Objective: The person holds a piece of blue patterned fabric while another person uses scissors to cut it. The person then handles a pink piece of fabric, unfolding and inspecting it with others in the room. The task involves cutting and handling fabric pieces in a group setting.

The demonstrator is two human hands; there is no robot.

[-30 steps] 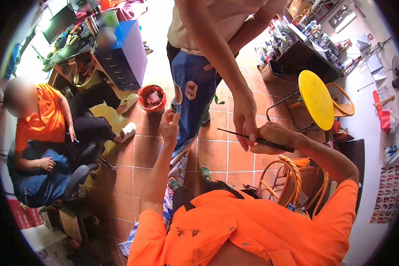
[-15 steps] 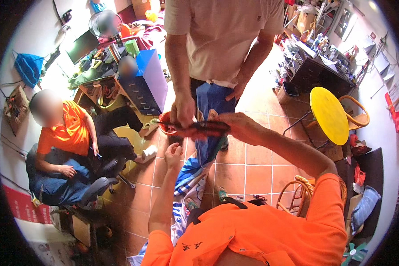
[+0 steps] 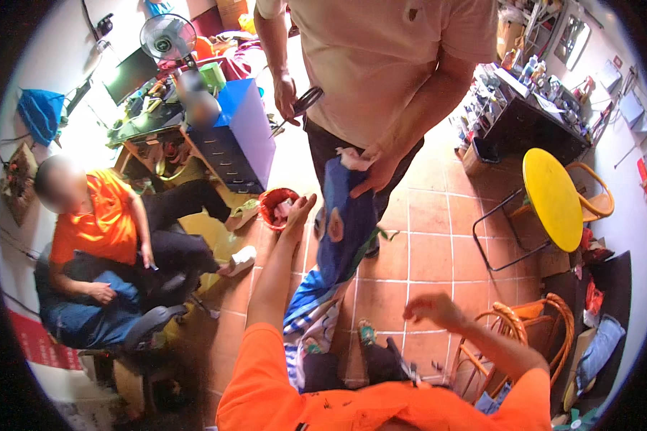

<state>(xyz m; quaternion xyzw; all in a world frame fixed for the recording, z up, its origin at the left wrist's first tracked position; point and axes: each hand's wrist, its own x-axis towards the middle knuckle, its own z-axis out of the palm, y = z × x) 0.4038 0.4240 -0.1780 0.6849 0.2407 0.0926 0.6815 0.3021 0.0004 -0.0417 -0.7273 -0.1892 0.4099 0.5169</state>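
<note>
My left hand (image 3: 300,213) reaches forward with its fingers stretched out, close to the left edge of a long blue cloth piece (image 3: 346,208) with a peach oval on it. My right hand (image 3: 433,310) hangs bare in the air over the tiles, its fingers loosely apart. A person in a pale shirt (image 3: 381,79) stands facing me. One of that person's hands (image 3: 374,176) grips the top of the blue cloth beside a white crumpled bit (image 3: 356,159). The other holds a black looped tool (image 3: 308,99), seemingly scissors. Blue-and-white cloth (image 3: 305,298) trails down toward my legs.
A red basket (image 3: 264,197) stands on the floor near my left hand. Someone in orange (image 3: 108,215) sits at the left. At the right are a yellow round table (image 3: 551,200) and rattan chairs (image 3: 510,323). A blue drawer cabinet (image 3: 233,154) stands behind.
My right hand has let go of the black tool and drawn back toward me. The standing person has taken it away up and left. My left hand has moved forward.
</note>
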